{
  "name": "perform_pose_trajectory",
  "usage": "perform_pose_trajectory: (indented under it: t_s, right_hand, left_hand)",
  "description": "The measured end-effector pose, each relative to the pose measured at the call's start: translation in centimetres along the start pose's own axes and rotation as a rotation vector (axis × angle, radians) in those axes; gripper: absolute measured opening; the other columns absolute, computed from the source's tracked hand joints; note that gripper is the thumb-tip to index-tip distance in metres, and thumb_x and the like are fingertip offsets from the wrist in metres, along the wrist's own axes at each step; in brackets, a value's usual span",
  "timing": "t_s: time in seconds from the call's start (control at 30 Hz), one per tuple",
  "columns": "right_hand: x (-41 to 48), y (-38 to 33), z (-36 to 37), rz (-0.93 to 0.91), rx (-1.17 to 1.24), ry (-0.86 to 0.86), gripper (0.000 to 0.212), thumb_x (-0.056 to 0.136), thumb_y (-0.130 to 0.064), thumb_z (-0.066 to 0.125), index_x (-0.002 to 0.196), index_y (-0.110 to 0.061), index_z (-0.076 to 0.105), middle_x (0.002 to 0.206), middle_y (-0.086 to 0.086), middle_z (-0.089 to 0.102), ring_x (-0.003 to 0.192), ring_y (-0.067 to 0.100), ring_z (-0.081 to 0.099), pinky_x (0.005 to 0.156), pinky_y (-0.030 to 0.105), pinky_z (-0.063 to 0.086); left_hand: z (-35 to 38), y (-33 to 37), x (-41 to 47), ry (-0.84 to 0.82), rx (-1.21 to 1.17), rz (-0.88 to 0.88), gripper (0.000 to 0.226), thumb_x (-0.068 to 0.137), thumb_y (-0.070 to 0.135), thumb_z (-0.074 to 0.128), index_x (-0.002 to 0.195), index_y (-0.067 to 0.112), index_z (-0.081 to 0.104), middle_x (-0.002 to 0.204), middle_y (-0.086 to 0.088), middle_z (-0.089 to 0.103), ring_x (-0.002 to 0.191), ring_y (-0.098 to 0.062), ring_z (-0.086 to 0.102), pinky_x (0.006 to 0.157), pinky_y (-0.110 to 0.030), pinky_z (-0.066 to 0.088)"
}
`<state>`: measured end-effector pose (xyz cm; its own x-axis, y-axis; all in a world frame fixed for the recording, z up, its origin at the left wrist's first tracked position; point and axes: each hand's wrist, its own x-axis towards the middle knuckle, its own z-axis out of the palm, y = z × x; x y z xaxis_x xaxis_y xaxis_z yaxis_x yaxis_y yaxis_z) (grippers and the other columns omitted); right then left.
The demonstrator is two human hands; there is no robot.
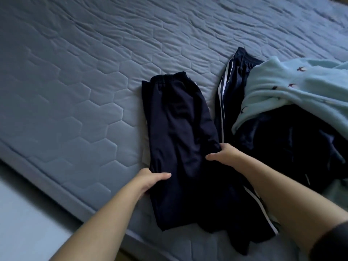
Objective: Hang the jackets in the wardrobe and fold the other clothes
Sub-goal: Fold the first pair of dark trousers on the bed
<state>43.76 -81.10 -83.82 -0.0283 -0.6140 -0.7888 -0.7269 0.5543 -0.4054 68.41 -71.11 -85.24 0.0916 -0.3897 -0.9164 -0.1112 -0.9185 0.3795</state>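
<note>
Dark navy trousers [178, 129] lie lengthwise on the blue quilted mattress [75, 81], elastic waistband at the far end, legs running toward me over the near edge. My left hand [150, 180] grips their left edge, thumb on top of the fabric and fingers tucked under. My right hand [224, 154] grips the right edge at about the same height, thumb pointing left across the cloth.
To the right lies a second dark pair with white side stripes [224, 102], partly under a pale turquoise fleece garment with small dark bird prints [288, 85]. More dark clothing [293, 146] is heaped beneath it. The mattress's near edge [62, 191] runs diagonally; pale floor [20, 219] lies lower left.
</note>
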Motion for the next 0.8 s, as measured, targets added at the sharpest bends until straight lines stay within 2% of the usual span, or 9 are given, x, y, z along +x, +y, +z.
perform_pose_trajectory:
  t_s: [0.07, 0.13, 0.23, 0.37, 0.47, 0.53, 0.63, 0.7, 0.8]
  right_hand:
    - [-1.6, 1.2, 0.0, 0.027, -0.064, -0.092, 0.021, 0.074, -0.02, 0.079, 0.088, -0.018, 0.064, 0.081, -0.002, 0.067, 0.073, 0.014, 0.064, 0.062, 0.023, 0.048]
    - [-2.8, 2.5, 0.4, -0.018, -0.06, -0.087, 0.017, 0.074, -0.016, 0.079, 0.084, -0.019, 0.064, 0.081, -0.002, 0.068, 0.073, 0.014, 0.065, 0.061, 0.023, 0.05]
    - [-5.0, 4.2, 1.2, -0.161, -0.001, 0.051, 0.019, 0.075, -0.013, 0.076, 0.092, -0.017, 0.068, 0.09, 0.004, 0.072, 0.084, 0.021, 0.068, 0.078, 0.03, 0.055]
    - [-8.4, 7.0, 1.5, -0.255, -0.014, 0.13, 0.02, 0.076, -0.018, 0.074, 0.095, -0.021, 0.065, 0.091, 0.0, 0.07, 0.087, 0.018, 0.066, 0.075, 0.027, 0.051]
    - [-11.7, 10.1, 2.6, -0.256, -0.044, 0.1, 0.037, 0.075, -0.018, 0.075, 0.107, -0.019, 0.057, 0.103, -0.001, 0.065, 0.095, 0.016, 0.06, 0.083, 0.029, 0.048]
    - [-14.3, 12.6, 3.4, -0.276, 0.0, 0.058, 0.055, 0.074, -0.013, 0.075, 0.122, -0.021, 0.049, 0.109, -0.005, 0.06, 0.1, 0.01, 0.056, 0.081, 0.021, 0.042]
    - [-17.6, 16.2, 4.0, -0.248, 0.108, -0.032, 0.084, 0.074, -0.002, 0.074, 0.144, -0.021, 0.031, 0.127, -0.002, 0.056, 0.113, 0.009, 0.052, 0.087, 0.012, 0.037]
    - [-19.2, 17.8, 4.0, -0.199, 0.136, -0.063, 0.094, 0.075, -0.001, 0.074, 0.15, -0.022, 0.022, 0.136, -0.003, 0.05, 0.118, 0.008, 0.047, 0.093, 0.016, 0.036]
    - [-20.3, 17.5, 3.0, -0.192, 0.216, -0.033, 0.098, 0.077, -0.001, 0.073, 0.152, -0.025, 0.015, 0.132, -0.01, 0.042, 0.12, 0.004, 0.042, 0.091, 0.009, 0.034]
  left_hand:
    - [0.1, -2.1, -1.3, -0.083, -0.155, -0.053, 0.068, 0.061, 0.029, 0.087, 0.119, 0.005, 0.061, 0.107, -0.009, 0.07, 0.098, -0.025, 0.066, 0.093, -0.04, 0.051]
    - [1.1, -4.4, -2.6, -0.126, -0.231, -0.085, 0.075, 0.055, 0.031, 0.087, 0.12, 0.005, 0.06, 0.108, -0.008, 0.071, 0.099, -0.025, 0.066, 0.091, -0.04, 0.051]
    - [3.4, -7.8, -3.9, 0.04, -0.224, -0.039, 0.065, 0.071, 0.027, 0.083, 0.124, 0.002, 0.057, 0.109, -0.01, 0.068, 0.096, -0.027, 0.065, 0.09, -0.04, 0.052]
    - [4.5, -10.5, -6.0, 0.045, -0.269, -0.021, 0.063, 0.077, 0.024, 0.079, 0.131, 0.005, 0.051, 0.118, -0.01, 0.064, 0.101, -0.027, 0.063, 0.091, -0.041, 0.052]
    - [5.6, -13.4, -9.5, 0.015, -0.194, -0.038, 0.057, 0.08, 0.02, 0.077, 0.13, 0.006, 0.053, 0.115, -0.009, 0.065, 0.098, -0.027, 0.064, 0.082, -0.037, 0.054]
    - [6.7, -15.7, -12.1, 0.041, -0.164, -0.049, 0.05, 0.081, 0.017, 0.076, 0.125, 0.005, 0.057, 0.107, -0.008, 0.066, 0.093, -0.026, 0.064, 0.075, -0.032, 0.053]
    - [8.5, -18.7, -15.6, 0.105, -0.065, -0.047, 0.046, 0.08, 0.015, 0.076, 0.121, 0.003, 0.06, 0.108, -0.011, 0.066, 0.095, -0.028, 0.063, 0.084, -0.034, 0.052]
    - [9.4, -19.5, -17.0, 0.119, -0.041, -0.027, 0.049, 0.079, 0.014, 0.077, 0.122, 0.002, 0.058, 0.116, -0.014, 0.064, 0.102, -0.029, 0.061, 0.092, -0.038, 0.05]
    - [9.1, -18.1, -18.2, 0.181, -0.152, 0.106, 0.064, 0.078, 0.011, 0.077, 0.133, 0.007, 0.046, 0.128, -0.011, 0.057, 0.111, -0.027, 0.056, 0.095, -0.035, 0.046]
